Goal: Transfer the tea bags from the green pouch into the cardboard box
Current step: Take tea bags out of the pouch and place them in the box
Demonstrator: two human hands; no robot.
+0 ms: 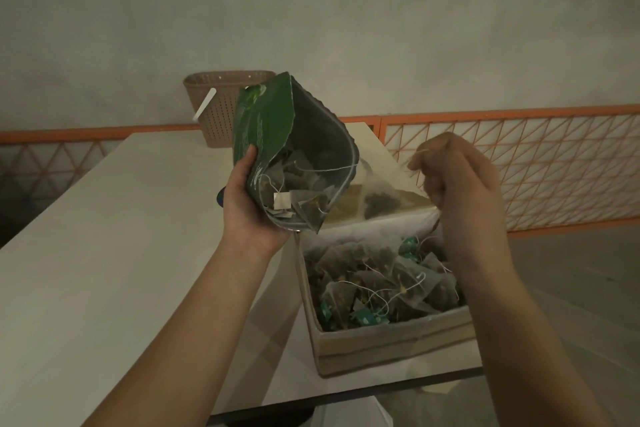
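Observation:
My left hand [246, 202] grips the green pouch [266, 121] from below, its open mouth tilted toward me and to the right. Several pyramid tea bags [298, 198] with strings and a white tag lie inside it. My right hand [457, 184] is closed, pinching a thin string at its fingertips. That string runs left to a tea bag [379, 196] hanging just outside the pouch's mouth, above the box's far edge. The open cardboard box [394, 347] stands below on the table's right side and holds several tea bags [377, 284] with teal tags.
A brown woven plastic basket [221, 104] with a white stick stands at the table's far end. The white table [114, 236] stretches left; its right edge runs beside the box. An orange mesh railing [519, 163] lines the wall behind.

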